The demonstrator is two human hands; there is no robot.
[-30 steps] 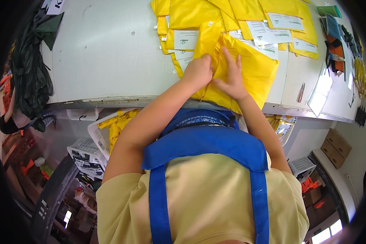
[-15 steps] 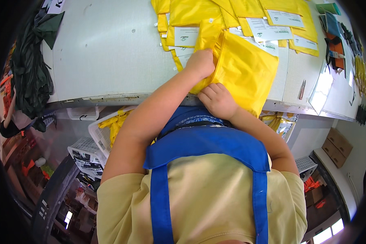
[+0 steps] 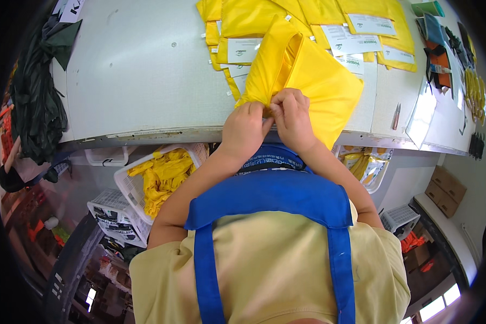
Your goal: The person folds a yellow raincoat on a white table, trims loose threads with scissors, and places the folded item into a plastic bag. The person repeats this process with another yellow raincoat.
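A yellow fabric pouch (image 3: 326, 89) lies slanted over the table's near edge, its long opening gaping toward the far side. My left hand (image 3: 244, 130) pinches the near end of that opening. Right beside it, my right hand (image 3: 293, 120) has its fingers closed on the same edge, thumb and forefinger together. What small part the fingertips hold is hidden between them. Just beyond lie several more yellow pouches (image 3: 254, 19), overlapping, with white printed cards (image 3: 243, 51) on or in them.
Dark green fabric (image 3: 35, 102) hangs over the table's left end. Under the table, a white basket (image 3: 125, 181) holds yellow cloth, and another white bin (image 3: 380, 175) stands to the right. A small pointed tool (image 3: 397, 116) lies on the table's right. Another person's hand (image 3: 13, 154) shows far left.
My left hand has come down from inside the pouch's opening to its near end, meeting my right hand. My right hand has risen slightly. The opening now gapes wider.
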